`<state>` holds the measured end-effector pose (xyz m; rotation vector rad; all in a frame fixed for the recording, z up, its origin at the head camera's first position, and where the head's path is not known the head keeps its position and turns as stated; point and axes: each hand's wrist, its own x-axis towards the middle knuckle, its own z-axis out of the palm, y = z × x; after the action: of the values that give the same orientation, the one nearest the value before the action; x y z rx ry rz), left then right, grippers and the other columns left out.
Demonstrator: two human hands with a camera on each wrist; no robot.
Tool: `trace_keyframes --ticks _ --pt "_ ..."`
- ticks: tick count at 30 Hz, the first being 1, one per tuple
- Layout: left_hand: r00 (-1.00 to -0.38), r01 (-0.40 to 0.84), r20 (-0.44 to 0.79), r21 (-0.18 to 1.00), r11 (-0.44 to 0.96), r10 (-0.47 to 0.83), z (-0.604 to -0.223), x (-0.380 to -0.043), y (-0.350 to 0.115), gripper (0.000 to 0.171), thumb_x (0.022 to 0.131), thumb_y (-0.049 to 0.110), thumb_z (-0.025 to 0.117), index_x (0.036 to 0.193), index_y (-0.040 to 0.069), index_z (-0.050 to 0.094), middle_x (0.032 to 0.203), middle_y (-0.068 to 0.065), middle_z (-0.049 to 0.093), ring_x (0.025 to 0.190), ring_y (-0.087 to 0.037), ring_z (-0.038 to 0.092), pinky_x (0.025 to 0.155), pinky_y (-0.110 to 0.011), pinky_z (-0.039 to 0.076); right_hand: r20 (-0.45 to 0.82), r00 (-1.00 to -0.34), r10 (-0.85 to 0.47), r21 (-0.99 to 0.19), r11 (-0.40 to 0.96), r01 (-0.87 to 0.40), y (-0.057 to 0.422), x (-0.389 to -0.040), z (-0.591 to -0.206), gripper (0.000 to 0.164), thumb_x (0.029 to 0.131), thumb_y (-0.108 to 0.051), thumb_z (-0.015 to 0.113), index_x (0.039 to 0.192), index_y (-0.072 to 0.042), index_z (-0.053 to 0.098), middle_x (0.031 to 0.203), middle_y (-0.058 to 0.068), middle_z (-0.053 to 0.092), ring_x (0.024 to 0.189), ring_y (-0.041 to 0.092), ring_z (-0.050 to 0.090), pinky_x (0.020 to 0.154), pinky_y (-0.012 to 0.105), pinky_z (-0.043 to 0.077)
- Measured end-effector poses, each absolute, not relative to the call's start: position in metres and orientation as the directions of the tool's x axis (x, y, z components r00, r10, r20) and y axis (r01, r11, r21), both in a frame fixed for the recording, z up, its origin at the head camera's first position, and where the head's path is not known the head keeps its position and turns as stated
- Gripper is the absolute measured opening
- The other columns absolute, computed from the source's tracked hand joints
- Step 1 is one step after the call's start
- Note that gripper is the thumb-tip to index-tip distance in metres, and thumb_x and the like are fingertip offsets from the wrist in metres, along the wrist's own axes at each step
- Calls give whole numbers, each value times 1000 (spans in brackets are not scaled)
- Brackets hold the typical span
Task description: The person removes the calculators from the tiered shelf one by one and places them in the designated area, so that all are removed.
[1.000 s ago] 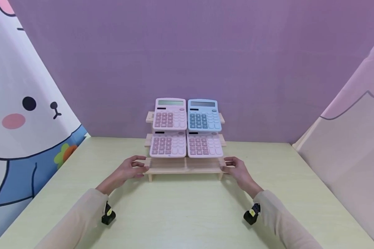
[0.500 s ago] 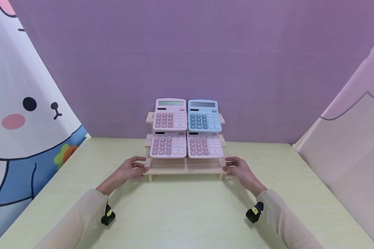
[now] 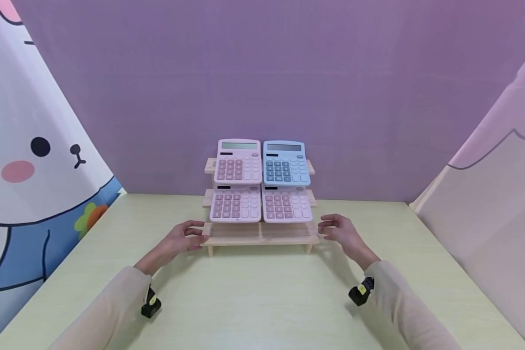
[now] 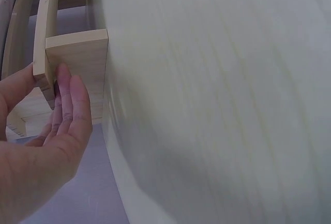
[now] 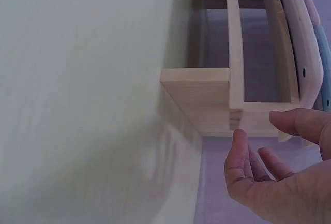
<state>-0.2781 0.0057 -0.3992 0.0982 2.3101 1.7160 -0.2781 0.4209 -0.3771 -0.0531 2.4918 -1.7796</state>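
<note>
A tiered wooden rack (image 3: 262,239) stands on the table with its lowest board bare. Its top tier carries a pink calculator (image 3: 238,161) on the left and a blue calculator (image 3: 286,163) on the right. Two more pink calculators lean on the middle tier, a left one (image 3: 236,204) and a right one (image 3: 287,204), their tops hidden behind the upper pair. My left hand (image 3: 180,239) pinches the left end of the lowest board, thumb above and fingers beneath. My right hand (image 3: 342,236) is just off the rack's right end, fingers loosely bent and holding nothing.
The pale wooden table (image 3: 262,301) spreads in front of and beside the rack. A purple backdrop (image 3: 262,73) rises behind it. Printed cloths hang on both sides, the left cloth (image 3: 39,194) bearing a cartoon animal. Each wrist wears a small black camera.
My right hand has let go of the rack's right end and moved a little to the right. My left hand stays on the rack. The rack and calculators have not moved.
</note>
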Motion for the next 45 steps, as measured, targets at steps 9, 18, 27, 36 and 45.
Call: trace_keyframes --ticks 9,18,27,36,45 --pt "-964 -89 -154 955 284 216 -399 -277 4 61 86 11 63 134 -6 31 125 -27 44 91 -15 60 86 -36 54 -23 -998 -54 -951 310 5 429 -287 -358 44 88 -4 55 127 8 40 119 24 52 87 5 59 83 27 53" --pt "-964 -92 -155 956 279 215 -398 -277 4 60 86 10 62 135 -5 30 125 -27 44 91 -15 60 87 -37 53 0 -999 -32 -957 289 -9 428 -293 -332 41 91 -5 51 128 7 38 119 19 52 87 5 58 88 29 52" --pt "-966 -91 -151 959 267 212 -400 -277 5 60 87 9 61 135 -5 29 125 -26 44 91 -15 60 88 -38 53 30 -1000 -3 -977 210 -30 424 -303 -319 38 91 -4 50 127 5 40 103 7 57 85 4 59 77 18 53" --pt "-967 -97 -154 958 269 201 -402 -278 5 60 86 9 62 135 -5 31 125 -26 44 89 -13 60 86 -38 54 26 -999 36 -989 149 -20 410 -311 -314 41 91 -3 51 129 3 40 115 15 54 100 18 57 97 37 47" --pt "-963 -62 -126 963 261 238 -402 -276 3 62 84 13 65 132 -7 32 118 -25 48 89 -16 61 83 -35 55 46 -999 16 -999 17 -46 395 -319 -313 45 89 0 53 131 6 37 101 6 54 84 6 59 99 39 46"
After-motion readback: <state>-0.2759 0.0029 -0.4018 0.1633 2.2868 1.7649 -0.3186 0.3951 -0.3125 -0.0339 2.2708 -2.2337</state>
